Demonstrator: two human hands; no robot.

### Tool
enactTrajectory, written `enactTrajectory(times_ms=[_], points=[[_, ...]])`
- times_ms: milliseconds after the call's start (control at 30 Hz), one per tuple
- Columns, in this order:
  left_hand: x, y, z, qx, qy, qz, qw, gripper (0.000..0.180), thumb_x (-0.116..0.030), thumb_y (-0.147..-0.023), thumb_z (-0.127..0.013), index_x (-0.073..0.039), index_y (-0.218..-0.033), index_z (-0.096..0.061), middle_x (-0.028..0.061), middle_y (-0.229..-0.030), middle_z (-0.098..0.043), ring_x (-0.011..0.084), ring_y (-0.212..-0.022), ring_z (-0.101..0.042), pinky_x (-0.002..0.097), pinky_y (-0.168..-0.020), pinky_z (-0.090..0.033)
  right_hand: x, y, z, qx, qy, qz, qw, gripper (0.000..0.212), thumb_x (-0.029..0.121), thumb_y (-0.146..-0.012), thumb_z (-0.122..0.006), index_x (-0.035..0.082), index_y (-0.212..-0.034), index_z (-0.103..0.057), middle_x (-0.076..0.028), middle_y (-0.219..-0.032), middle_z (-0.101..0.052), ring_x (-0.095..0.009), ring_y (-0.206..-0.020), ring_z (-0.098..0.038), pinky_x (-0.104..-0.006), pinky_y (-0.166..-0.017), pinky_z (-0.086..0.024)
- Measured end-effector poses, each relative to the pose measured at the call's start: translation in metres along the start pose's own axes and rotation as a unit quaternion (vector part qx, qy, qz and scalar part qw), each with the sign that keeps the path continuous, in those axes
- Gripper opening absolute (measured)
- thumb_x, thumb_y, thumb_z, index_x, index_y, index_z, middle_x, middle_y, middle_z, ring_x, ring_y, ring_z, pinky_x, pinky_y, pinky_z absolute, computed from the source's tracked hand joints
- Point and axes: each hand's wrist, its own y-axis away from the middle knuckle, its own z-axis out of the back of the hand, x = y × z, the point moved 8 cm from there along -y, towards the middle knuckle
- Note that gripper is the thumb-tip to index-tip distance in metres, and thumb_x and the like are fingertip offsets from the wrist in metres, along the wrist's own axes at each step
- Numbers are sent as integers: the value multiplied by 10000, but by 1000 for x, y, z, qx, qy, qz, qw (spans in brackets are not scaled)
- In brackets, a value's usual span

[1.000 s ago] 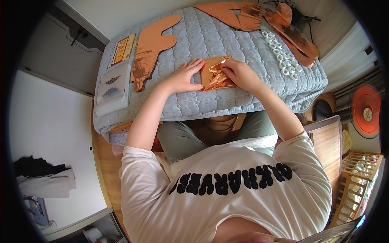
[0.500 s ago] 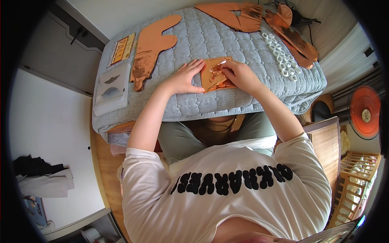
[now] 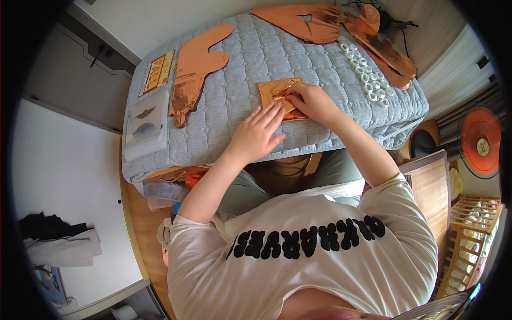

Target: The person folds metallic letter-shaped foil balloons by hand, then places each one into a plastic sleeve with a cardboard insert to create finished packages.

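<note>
A folded copper-coloured foil balloon point(image 3: 266, 92) lies on the near part of a grey quilted mattress point(image 3: 224, 114). My right hand point(image 3: 316, 104) is over its right side, thumb and fingers pinching the crinkled foil. Across its lower left edge rests my left hand point(image 3: 253, 134), fingers stretched out and thumb apart. The spot where the right fingertips meet the foil is partly hidden by the hand.
Flat copper foil balloons lie at the left point(image 3: 193, 66), far side point(image 3: 298, 22) and far right point(image 3: 381, 50). Several small white rolls point(image 3: 368, 80) sit at the right. A clear plastic pack point(image 3: 145, 128) and a yellow-red card point(image 3: 158, 73) lie left. A red fan point(image 3: 480, 140) stands right.
My left hand has moved right and nearer to me, from the foil's left edge onto its lower part. The right hand still pinches the foil, shifted slightly.
</note>
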Motion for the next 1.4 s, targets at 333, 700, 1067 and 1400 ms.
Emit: enactTrajectory(times_ms=[333, 700, 1067, 1400], points=[[-6, 3, -7, 14, -2, 26, 1000, 699, -400, -914, -701, 8, -1442, -491, 207, -1476, -518, 330, -1407, -474, 455, -1161, -394, 13, 0, 10, 42, -42, -38, 998, 199, 119, -942, -654, 24, -1113, -691, -165, -1044, -713, -363, -952, -688, -410, -833, -541], [-7, 1, -2, -3, 16, 26, 1000, 671, -371, -906, -710, -2, -1431, -517, 197, -1478, -529, 324, -1392, -498, 449, -1156, -409, 24, 49, 22, 94, 158, 225, 957, 465, 221, -881, -737, 69, -1310, -641, -111, -1293, -645, -326, -1189, -609, -445, -1012, -478], [-8, 28, 1, -84, 1, 22, 996, 329, -177, -953, -621, -98, -1268, -674, 91, -1306, -682, 238, -1245, -638, 414, -1044, -511, 44, 76, 9, 21, 123, 244, 962, 496, 148, -744, -824, 88, -1222, -704, -63, -1151, -683, -254, -1032, -643, -404, -903, -509], [-3, 42, 20, -159, 83, 67, 982, 285, -9, -893, -625, -106, -1139, -732, 70, -1181, -748, 250, -1141, -701, 416, -958, -557, 58, 70, 2, -16, 148, 290, 945, 366, 150, -712, -802, 115, -1068, -722, -10, -1153, -727, -243, -1137, -677, -390, -923, -533]])
